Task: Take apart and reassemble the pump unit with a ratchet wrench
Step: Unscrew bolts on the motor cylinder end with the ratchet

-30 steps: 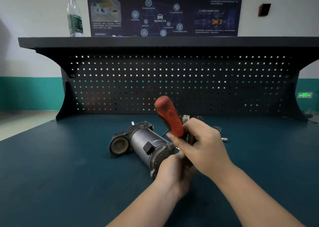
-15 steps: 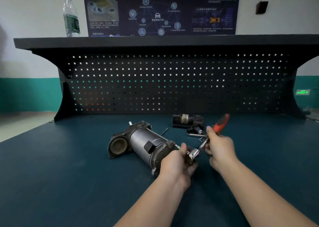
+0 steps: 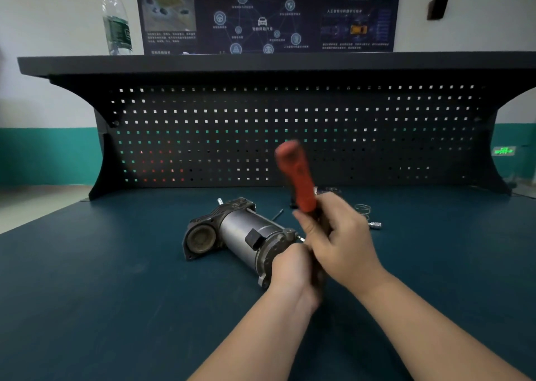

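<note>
We are working at the dark bench (image 3: 87,308), where the pump unit (image 3: 240,235) is lying on its side, long axis running from far-left to near-right. Our left hand (image 3: 293,267) is gripping its near end. Our right hand (image 3: 339,235) is clasping the ratchet wrench (image 3: 295,177), red handle pointing up, blurred. The poster's (image 3: 266,12) writing is unreadable.

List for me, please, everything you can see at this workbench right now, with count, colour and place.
pump unit: one, grey metal, lying on the bench centre
ratchet wrench: one, red handle, raised above the pump's near end
bench top: one, dark teal
pegboard: one, black, behind the bench
water bottle: one, clear, on the shelf, left
poster: one, dark blue, on the wall
small metal parts: several, silver, right of the hands
left hand: at the pump's near end
right hand: grips the wrench
</note>
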The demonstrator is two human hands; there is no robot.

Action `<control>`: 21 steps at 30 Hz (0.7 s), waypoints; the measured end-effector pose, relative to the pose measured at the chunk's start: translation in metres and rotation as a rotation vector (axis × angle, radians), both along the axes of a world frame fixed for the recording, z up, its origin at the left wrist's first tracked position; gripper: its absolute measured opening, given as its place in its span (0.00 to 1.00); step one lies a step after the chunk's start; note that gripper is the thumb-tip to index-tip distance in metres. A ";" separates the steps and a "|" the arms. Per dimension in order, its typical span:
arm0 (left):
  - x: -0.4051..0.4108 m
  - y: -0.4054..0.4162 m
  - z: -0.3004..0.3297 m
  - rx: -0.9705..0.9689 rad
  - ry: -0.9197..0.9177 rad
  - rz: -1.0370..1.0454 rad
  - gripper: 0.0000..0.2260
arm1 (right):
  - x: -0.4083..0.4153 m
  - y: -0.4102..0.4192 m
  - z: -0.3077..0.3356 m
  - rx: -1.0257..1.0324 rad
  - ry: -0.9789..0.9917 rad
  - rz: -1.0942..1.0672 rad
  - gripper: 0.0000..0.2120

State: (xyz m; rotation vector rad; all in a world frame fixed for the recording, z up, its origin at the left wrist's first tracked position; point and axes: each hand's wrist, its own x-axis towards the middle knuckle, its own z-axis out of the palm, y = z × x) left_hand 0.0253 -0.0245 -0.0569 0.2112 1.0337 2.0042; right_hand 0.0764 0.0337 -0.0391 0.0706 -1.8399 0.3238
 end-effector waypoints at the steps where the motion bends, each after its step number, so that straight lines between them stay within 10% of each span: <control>1: 0.000 0.001 0.000 -0.021 -0.018 0.006 0.06 | 0.000 0.003 0.000 -0.122 0.038 -0.015 0.08; 7: 0.003 0.008 0.000 -0.055 -0.043 0.102 0.04 | -0.004 0.045 -0.009 -1.503 0.065 0.149 0.10; 9: 0.004 0.007 0.000 -0.049 -0.061 0.107 0.04 | -0.007 0.049 -0.016 -1.669 0.053 0.216 0.10; 18: 0.005 0.000 0.001 -0.018 -0.034 -0.017 0.04 | 0.008 0.004 0.002 -0.108 0.014 0.036 0.09; 21: -0.001 0.002 -0.002 -0.044 -0.014 -0.020 0.06 | 0.006 0.003 -0.004 -0.090 0.006 0.009 0.08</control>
